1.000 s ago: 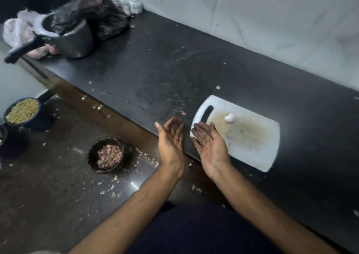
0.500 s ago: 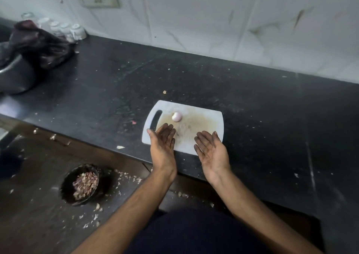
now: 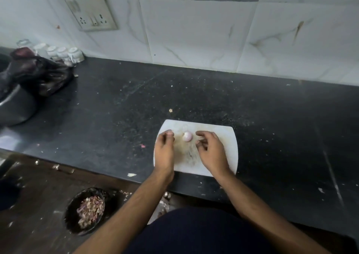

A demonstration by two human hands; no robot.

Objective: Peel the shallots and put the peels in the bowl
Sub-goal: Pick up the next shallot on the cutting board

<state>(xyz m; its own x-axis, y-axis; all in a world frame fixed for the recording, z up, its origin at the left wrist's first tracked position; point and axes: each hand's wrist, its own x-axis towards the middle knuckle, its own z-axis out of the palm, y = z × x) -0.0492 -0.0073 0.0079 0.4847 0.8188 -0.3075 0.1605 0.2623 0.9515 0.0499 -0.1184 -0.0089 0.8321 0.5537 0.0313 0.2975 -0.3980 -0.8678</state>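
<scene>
My left hand (image 3: 164,150) and right hand (image 3: 211,151) hover empty, each grip loosely curled, either side of the small pale-pink peeled shallot (image 3: 187,136) on the white plastic cutting board (image 3: 227,143), while the dark round bowl (image 3: 85,211) of peels sits below the black stone desk (image 3: 116,106), within easy reach.

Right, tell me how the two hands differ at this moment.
The left hand has its fingers curled under with the knuckles forward; the right hand has its fingers spread and arched. The left hand lies over the left edge of the cutting board; the right hand sits nearer the board's middle. Both are palm down and empty, flanking the shallot without touching it.
</scene>
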